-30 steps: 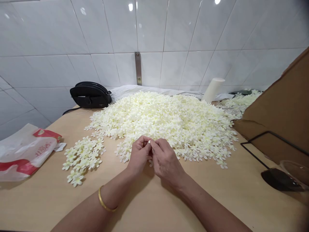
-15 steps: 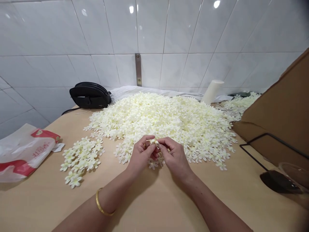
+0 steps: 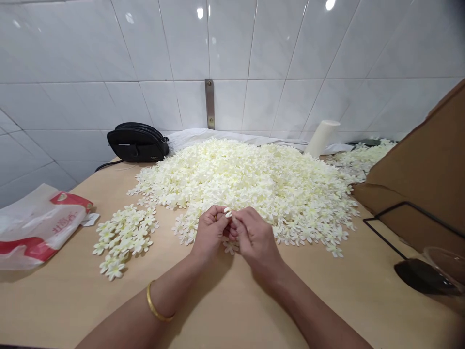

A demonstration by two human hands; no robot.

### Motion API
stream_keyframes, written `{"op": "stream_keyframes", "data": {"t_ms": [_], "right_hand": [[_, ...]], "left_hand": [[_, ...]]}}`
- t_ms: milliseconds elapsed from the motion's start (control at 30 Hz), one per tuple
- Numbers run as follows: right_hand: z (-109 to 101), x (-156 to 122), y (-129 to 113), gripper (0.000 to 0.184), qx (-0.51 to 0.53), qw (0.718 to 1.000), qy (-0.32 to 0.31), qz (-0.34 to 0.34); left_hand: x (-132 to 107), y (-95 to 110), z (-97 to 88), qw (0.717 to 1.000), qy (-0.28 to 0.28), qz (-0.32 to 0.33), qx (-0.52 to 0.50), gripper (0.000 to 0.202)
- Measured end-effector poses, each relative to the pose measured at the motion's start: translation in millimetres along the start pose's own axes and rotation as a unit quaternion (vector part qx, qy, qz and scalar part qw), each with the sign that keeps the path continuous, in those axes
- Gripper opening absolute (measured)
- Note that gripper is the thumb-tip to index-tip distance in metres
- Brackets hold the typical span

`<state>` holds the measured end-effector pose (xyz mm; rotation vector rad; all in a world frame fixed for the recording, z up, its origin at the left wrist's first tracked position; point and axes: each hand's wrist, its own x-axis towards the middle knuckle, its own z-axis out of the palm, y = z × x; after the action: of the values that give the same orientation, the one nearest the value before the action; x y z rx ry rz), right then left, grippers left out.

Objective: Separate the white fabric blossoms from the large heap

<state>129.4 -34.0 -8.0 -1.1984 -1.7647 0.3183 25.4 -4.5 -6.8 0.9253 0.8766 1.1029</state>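
Observation:
Between my fingertips is a small cream-white artificial flower point(image 3: 228, 212), seen edge-on with its petals bunched. My left hand point(image 3: 209, 230) is closed in a pinch on it from the left, a gold bangle round that wrist. My right hand point(image 3: 257, 237) pinches at the flower from the right, its fingers curled and partly hidden. Both hands are at the front edge of a big heap of cream flowers point(image 3: 236, 169). One loose flower point(image 3: 231, 247) lies on the table just below the hands.
A smaller group of flowers point(image 3: 125, 237) lies left of my hands, beside a red and white plastic bag point(image 3: 54, 225). A black pouch point(image 3: 138, 143) and a white cone point(image 3: 322, 138) stand near the tiled wall. At right are a cardboard box point(image 3: 417, 160) and dark glasses point(image 3: 423, 276).
The flower has turned from facing up to edge-on between my fingertips. My right hand has rolled inward, its fingers curling more. The view has shifted slightly.

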Motion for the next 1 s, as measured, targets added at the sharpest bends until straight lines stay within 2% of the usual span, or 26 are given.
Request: {"op": "stream_keyframes", "data": {"t_ms": [33, 100, 167, 200, 333, 500, 567, 633, 733, 867, 1000], "right_hand": [[-4, 2, 1, 0.016, 0.078, 0.996, -0.007, 0.042], [-9, 5, 3, 0.010, 0.218, 0.969, -0.031, 0.110], [-12, 7, 4, 0.009, 0.291, 0.945, -0.048, 0.143], [-12, 7, 5, 0.013, 0.294, 0.943, -0.050, 0.150], [-11, 7, 6, 0.021, 0.179, 0.976, -0.036, 0.120], [-14, 7, 8, 0.018, 0.079, 0.995, -0.006, 0.054], [-16, 9, 10, 0.013, 0.045, 0.998, 0.014, 0.048], [-17, 10, 12, 0.010, 0.016, 0.998, 0.034, 0.046], [-18, 10, 12, 0.011, -0.011, 0.998, 0.046, 0.036], [-17, 9, 12, 0.019, -0.047, 0.997, 0.056, 0.021], [-15, 8, 14, 0.030, -0.068, 0.996, 0.049, 0.039]], "left_hand": [[1, 0, -1.1, 1.000, -0.017, -0.005, -0.004, 0.019], [3, 0, -3.9, 0.999, -0.051, -0.018, -0.007, 0.019], [4, -1, -7.0, 0.997, -0.062, -0.035, -0.007, 0.020], [5, -2, -8.4, 0.997, -0.062, -0.042, -0.005, 0.020], [6, -1, -11.6, 0.996, -0.075, -0.043, 0.008, 0.020], [2, 2, -9.8, 0.986, -0.150, -0.025, 0.067, 0.023], [1, 3, -8.4, 0.985, -0.141, -0.022, 0.094, 0.024], [-1, 3, -7.1, 0.987, -0.108, -0.016, 0.115, 0.023], [-2, 4, -5.4, 0.990, -0.074, -0.007, 0.121, 0.022], [-4, 6, -3.9, 0.991, -0.060, 0.008, 0.117, 0.023], [-4, 6, -3.1, 0.987, -0.064, 0.019, 0.144, 0.025]]}}
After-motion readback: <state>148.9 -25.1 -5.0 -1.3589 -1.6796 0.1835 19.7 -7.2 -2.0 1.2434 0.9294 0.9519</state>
